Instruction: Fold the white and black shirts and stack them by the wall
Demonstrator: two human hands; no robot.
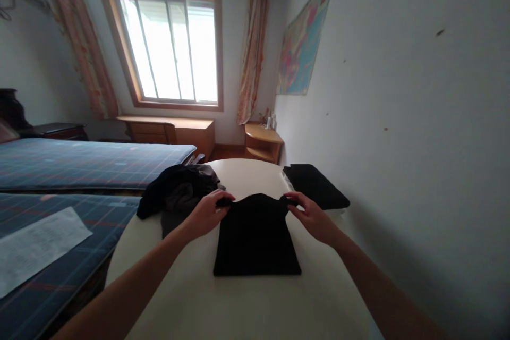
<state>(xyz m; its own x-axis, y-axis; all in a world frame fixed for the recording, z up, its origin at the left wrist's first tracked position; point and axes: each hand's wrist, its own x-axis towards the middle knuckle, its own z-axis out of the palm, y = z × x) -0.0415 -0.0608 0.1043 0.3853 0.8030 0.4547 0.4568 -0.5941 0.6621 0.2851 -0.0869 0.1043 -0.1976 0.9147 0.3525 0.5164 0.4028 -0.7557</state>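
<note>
A black folded garment [257,239] lies on the white round-ended table [255,303], its straight edge toward me. My left hand [209,212] pinches its far left corner, and my right hand [308,215] pinches the far right corner. Between the two hands the far edge bulges up slightly. Which kind of garment it is, I cannot tell. Beyond my left hand sits a crumpled heap of black and grey clothes [181,191]. Past my right hand, a flat black folded cloth [316,186] rests at the table's right edge, with something pale showing beneath it.
On the left stand beds with blue plaid mattresses [99,164], and a white sheet of paper [43,244] lies on the nearer one. A white wall [418,170] runs close along the right. A wooden desk [191,130] and corner shelf [263,135] stand below the window.
</note>
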